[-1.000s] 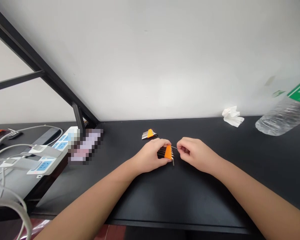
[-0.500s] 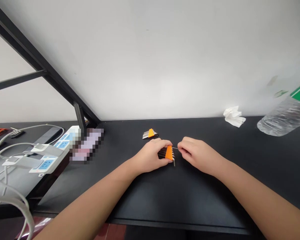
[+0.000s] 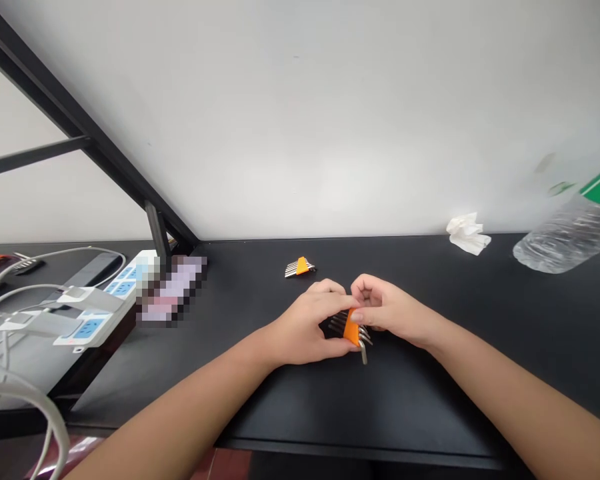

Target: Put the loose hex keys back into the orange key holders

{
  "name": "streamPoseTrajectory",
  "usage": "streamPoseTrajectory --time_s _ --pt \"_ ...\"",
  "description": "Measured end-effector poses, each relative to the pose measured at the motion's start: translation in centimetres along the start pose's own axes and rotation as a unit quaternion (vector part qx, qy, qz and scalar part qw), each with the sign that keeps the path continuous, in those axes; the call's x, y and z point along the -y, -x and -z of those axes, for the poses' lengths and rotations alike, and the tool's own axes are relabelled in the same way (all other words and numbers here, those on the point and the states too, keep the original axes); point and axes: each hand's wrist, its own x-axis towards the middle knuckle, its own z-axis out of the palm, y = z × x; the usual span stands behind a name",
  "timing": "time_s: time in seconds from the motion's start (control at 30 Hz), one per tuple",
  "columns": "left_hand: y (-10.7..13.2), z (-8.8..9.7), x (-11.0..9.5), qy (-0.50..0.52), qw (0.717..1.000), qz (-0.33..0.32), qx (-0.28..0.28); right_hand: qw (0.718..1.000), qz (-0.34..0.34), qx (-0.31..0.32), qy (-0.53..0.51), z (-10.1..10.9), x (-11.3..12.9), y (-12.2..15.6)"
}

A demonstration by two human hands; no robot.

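Note:
A hex key set, several metal L-shaped keys in an orange holder (image 3: 351,328), is pinched between the thumb and fingers of my left hand (image 3: 313,325). The short bent ends point right, and the largest hangs down at the near side. My right hand (image 3: 387,310) is closed at the far end of the same holder, its thumb lying against the orange plastic. Any thin key between the right fingertips is hidden. Behind my left hand, a second hex key set (image 3: 301,267) with an orange holder lies on the black table (image 3: 250,267).
On the left stand a white power strip (image 3: 123,290) with plugged-in chargers and looping white cables (image 3: 55,413), beside a black metal frame (image 3: 157,227). A pixelated flat item (image 3: 175,287) lies near it. Crumpled tissue (image 3: 469,233) and a clear plastic bottle (image 3: 555,243) are at right.
Both hands have shifted slightly nearer and to the right with the hex key set tilting. My right hand, earlier apart holding a thin key's end, now touches the orange holder.

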Motion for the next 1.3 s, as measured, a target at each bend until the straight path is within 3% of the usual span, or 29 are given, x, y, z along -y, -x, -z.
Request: streamPoseTrajectory --time_s 0.07,0.2,0.4,0.63,1.13,1.3 --pt "0.0 0.0 -0.1 -0.003 1.0 -0.005 0.007 0.999 -0.032 0.02 -0.005 -0.1 -0.4 -0.3" --pt "-0.1 -0.1 0.1 -0.02 1.0 0.007 -0.002 0.999 -0.032 0.012 0.013 -0.3 -0.5 -0.4" --pt "0.1 -0.1 1.2 -0.073 0.995 0.028 -0.068 0.999 -0.028 -0.033 0.023 -0.2 -0.6 -0.4" --pt "0.2 -0.1 2.2 -0.108 0.982 0.071 -0.139 0.984 -0.07 0.023 -0.165 -0.5 -0.7 -0.3" --pt "0.1 -0.4 2.4 -0.115 0.978 0.072 -0.158 0.971 -0.053 0.035 -0.229 -0.9 -1.0 -0.6" --pt "0.1 -0.6 2.2 -0.133 0.976 0.07 -0.155 0.987 -0.038 -0.009 -0.154 -2.1 -1.1 -0.7"
